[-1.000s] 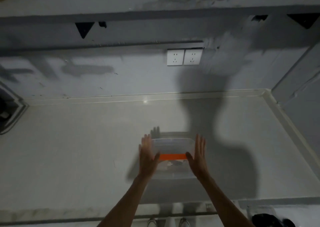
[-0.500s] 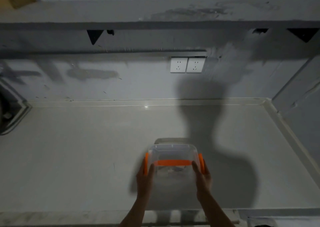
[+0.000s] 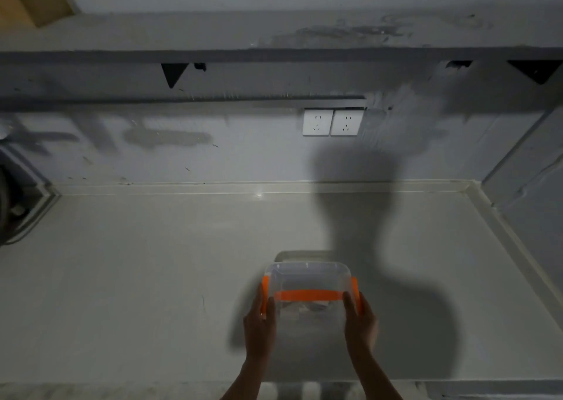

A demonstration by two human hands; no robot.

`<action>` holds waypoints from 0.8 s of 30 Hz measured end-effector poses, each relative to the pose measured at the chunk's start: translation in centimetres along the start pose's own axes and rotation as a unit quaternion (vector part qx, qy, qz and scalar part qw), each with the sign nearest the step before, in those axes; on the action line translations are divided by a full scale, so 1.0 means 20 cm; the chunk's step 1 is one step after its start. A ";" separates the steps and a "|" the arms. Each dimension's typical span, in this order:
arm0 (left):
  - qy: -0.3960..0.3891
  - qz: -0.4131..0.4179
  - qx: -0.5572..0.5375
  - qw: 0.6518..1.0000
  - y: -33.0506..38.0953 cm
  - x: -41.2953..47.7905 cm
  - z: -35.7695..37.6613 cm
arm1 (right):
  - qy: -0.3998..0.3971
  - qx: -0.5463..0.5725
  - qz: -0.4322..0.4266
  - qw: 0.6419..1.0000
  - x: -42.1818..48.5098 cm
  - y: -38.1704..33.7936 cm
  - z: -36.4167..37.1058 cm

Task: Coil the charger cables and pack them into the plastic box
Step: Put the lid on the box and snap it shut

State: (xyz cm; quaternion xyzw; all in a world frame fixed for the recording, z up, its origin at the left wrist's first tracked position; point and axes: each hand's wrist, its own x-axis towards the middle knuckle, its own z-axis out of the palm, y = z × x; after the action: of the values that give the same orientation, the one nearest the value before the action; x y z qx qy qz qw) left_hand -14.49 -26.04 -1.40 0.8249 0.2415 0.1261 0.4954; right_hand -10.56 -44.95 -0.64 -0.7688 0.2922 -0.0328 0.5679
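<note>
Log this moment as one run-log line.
stage: box handling | left hand: grips box left side | right hand: grips right side | box: over counter | contents: unclear

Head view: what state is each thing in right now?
Clear plastic box with orange handle, lid on, held at both ends.
Left hand, grips box's left end.
Right hand, grips box's right end.
Two white wall sockets, nothing plugged in.
</note>
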 end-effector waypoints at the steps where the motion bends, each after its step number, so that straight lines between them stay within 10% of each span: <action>1: -0.001 0.000 0.004 1.000 0.00 0.01 0.00 | 0.010 -0.054 -0.032 0.998 -0.01 -0.02 0.00; 10: -0.029 0.010 0.082 0.996 -0.06 0.04 0.01 | 0.028 -0.209 -0.074 0.975 0.00 -0.05 -0.02; 15: 0.000 0.026 0.199 0.980 -0.08 0.04 0.05 | -0.106 -0.203 -0.089 0.969 0.05 0.00 -0.05; 21: -0.079 0.270 0.321 0.904 -0.09 -0.13 0.03 | -0.128 -0.359 -0.399 0.834 -0.08 0.15 -0.11; 24: -0.094 0.284 0.328 0.896 -0.18 -0.09 0.06 | -0.126 -0.370 -0.403 0.828 -0.04 0.16 -0.09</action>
State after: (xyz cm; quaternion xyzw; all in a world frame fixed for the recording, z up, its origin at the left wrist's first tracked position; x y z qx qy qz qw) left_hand -16.53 -26.57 -4.98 0.9821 -0.0234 0.0969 0.1599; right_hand -13.15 -46.74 -2.61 -0.9683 -0.1271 -0.0509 0.2089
